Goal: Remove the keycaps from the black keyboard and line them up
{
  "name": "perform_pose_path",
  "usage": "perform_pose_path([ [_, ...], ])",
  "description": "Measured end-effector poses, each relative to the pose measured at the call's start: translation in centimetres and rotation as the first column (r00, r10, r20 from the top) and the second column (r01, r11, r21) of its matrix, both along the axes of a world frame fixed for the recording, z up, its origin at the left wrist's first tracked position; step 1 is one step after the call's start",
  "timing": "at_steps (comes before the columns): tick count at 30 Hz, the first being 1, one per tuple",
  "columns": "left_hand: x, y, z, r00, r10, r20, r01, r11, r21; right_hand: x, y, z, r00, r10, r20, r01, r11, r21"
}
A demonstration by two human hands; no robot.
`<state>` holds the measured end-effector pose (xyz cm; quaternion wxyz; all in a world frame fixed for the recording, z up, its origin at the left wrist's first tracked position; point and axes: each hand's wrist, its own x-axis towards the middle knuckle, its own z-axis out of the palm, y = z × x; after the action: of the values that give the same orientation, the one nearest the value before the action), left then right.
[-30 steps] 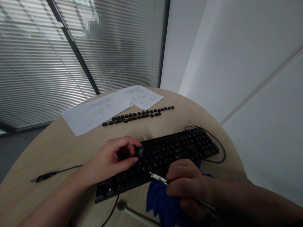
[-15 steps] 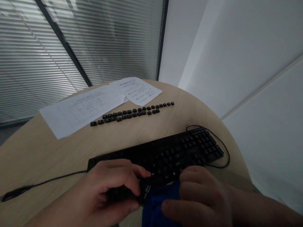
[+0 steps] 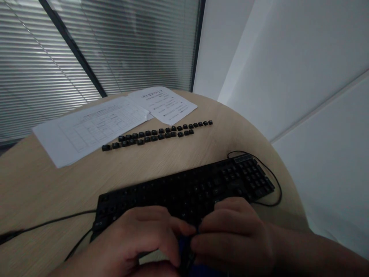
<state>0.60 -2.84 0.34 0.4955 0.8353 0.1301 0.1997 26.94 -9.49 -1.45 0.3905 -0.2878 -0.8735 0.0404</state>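
i watch through a single head-worn camera, looking forward and down over the tabletop (image 3: 72, 184); the left hand (image 3: 144, 236) and right hand (image 3: 233, 238) loom close at the bottom edge, the window blinds (image 3: 138, 50) farther back.

free table (image 3: 170, 159) between keyboard (image 3: 173, 188) and loose keys (image 3: 154, 132), papers (image 3: 95, 119) behind, cable (image 3: 271, 172) at right, left hand (image 3: 150, 234) and right hand (image 3: 235, 234) blocking near side

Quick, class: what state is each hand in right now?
Left hand: closed, pinching a small black piece.
Right hand: fingers curled by that piece; whether it grips anything cannot be told.
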Motion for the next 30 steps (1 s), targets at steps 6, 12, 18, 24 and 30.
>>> perform_pose_path([
  [6, 0.8, -0.9, 1.0, 0.992, 0.128, 0.006, -0.125, 0.982, -0.142, -0.4, 0.6, 0.5, 0.993, -0.020, -0.115, 0.025, 0.999, 0.044],
  [12, 0.1, 0.9, -0.2, 0.946, 0.319, -0.054, -0.304, 0.933, 0.192, 0.3, 1.5, 0.0, 0.991, -0.105, -0.078, 0.115, 0.985, 0.128],
  [18, -2.1, 5.6, -2.2, 0.858, 0.501, -0.116, -0.333, 0.713, 0.617, 5.4, 4.2, 1.2, 0.889, -0.454, 0.055, 0.451, 0.890, 0.059],
  [24, -2.0, 6.2, -3.0, 0.853, 0.461, -0.245, -0.251, 0.773, 0.582, 9.9, 11.8, 2.3, 0.700, -0.506, 0.504, 0.634, 0.765, -0.113],
  [30, -1.9, 6.2, -2.6, 0.868, 0.410, -0.281, -0.201, 0.807, 0.555, 10.4, 18.6, 1.2, 0.630, -0.467, 0.620, 0.722, 0.647, -0.246],
])
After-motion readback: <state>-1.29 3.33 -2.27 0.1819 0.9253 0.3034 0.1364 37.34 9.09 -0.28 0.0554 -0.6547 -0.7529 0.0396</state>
